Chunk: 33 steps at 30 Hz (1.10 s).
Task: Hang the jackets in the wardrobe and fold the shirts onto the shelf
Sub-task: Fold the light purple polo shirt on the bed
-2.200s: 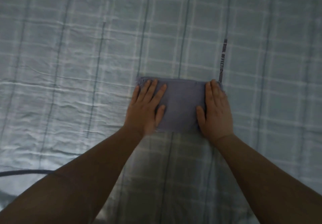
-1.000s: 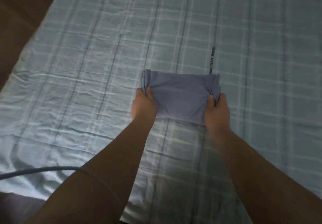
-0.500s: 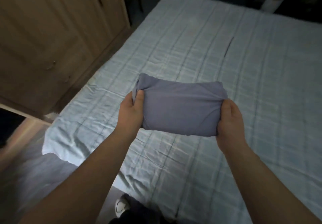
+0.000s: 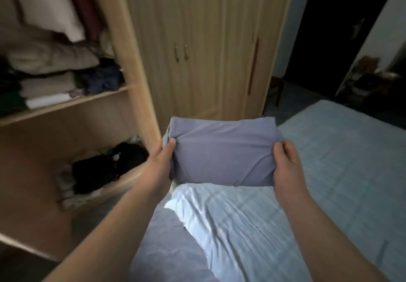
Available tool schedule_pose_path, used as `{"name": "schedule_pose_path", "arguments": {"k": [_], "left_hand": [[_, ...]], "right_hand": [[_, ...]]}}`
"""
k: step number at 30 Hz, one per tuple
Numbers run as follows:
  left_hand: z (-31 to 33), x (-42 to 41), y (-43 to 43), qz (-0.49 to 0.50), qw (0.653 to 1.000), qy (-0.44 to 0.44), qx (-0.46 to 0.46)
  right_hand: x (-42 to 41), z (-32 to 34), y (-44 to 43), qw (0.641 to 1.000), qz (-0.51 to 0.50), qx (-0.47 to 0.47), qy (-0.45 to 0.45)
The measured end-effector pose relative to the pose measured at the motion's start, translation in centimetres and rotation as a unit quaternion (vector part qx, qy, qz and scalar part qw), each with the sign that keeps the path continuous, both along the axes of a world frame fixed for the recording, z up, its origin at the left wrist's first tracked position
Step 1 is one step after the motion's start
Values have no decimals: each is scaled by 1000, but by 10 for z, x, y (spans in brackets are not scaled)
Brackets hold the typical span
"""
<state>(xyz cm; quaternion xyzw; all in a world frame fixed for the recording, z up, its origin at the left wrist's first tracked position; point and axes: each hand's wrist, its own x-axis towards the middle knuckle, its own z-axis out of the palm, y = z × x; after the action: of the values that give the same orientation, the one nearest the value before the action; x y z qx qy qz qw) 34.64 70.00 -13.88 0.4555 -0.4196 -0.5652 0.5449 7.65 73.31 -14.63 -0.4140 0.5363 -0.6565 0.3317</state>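
One folded shirt, grey-blue, in a compact rectangular bundle, held in the air above the near corner of the bed. Left hand grips its left end with the thumb on top and cloth bunched beneath; right hand grips its right end likewise. Bed: pale blue checked sheet, wrinkled at the corner. Wardrobe, light wood, at left: open section, its shelf bearing stacked folded clothes; dark garments heaped in the compartment below. Closed doors with two small handles stand behind the shirt.
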Motion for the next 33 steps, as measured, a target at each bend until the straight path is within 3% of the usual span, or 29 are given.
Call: {"name": "schedule_pose_path", "arguments": {"k": [5, 11, 17, 33], "left_hand": [[18, 158, -4, 84, 996, 25, 18], [29, 280, 1, 169, 984, 28, 57], [36, 348, -25, 225, 973, 32, 47], [46, 476, -240, 363, 930, 11, 55]], "right_hand": [[147, 13, -60, 992, 119, 5, -27], [272, 15, -119, 976, 212, 36, -41], [356, 9, -182, 946, 285, 104, -113], [532, 0, -463, 901, 399, 143, -97]]}}
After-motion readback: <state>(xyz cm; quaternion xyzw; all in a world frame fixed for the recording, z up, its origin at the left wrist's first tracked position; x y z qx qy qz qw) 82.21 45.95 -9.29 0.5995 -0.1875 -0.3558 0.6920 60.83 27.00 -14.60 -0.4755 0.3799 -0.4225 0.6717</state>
